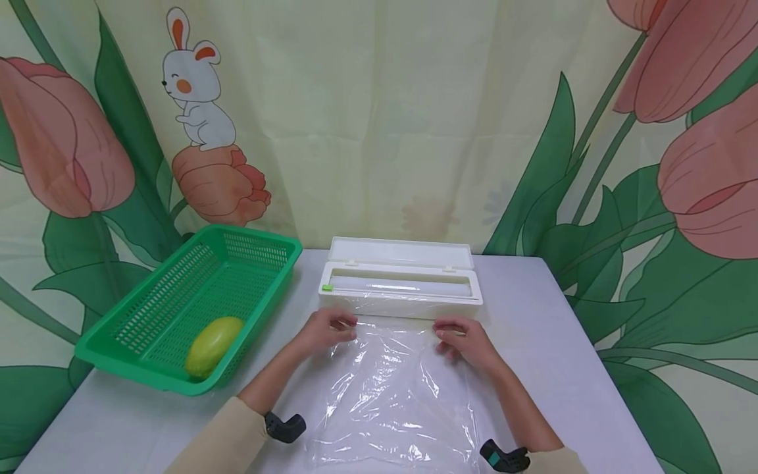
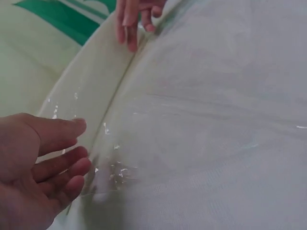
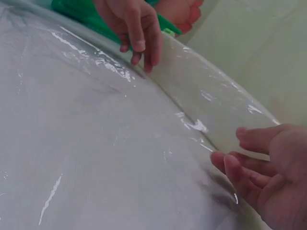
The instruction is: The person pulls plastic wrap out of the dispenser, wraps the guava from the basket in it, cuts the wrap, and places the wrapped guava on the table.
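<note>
A sheet of clear plastic wrap (image 1: 397, 401) lies over the white table, drawn toward me from a white wrap dispenser box (image 1: 379, 305). Inside the box, whose lid stands raised at the back, sits the wrap roll (image 1: 408, 286). My left hand (image 1: 327, 329) is at the left edge of the wrap, just in front of the box. At the opposite edge is my right hand (image 1: 468, 342). Both wrist views show thumb and fingers apart and loosely bent, with the left fingers (image 2: 72, 167) and right fingers (image 3: 240, 172) right at the wrap.
On the left a green plastic basket (image 1: 142, 383) holds a yellow-green oval fruit (image 1: 213, 347). A small green slider (image 1: 328, 288) sits at the left end of the dispenser. Behind the table (image 1: 533, 296) hangs a curtain (image 1: 379, 131) printed with tulips and a rabbit.
</note>
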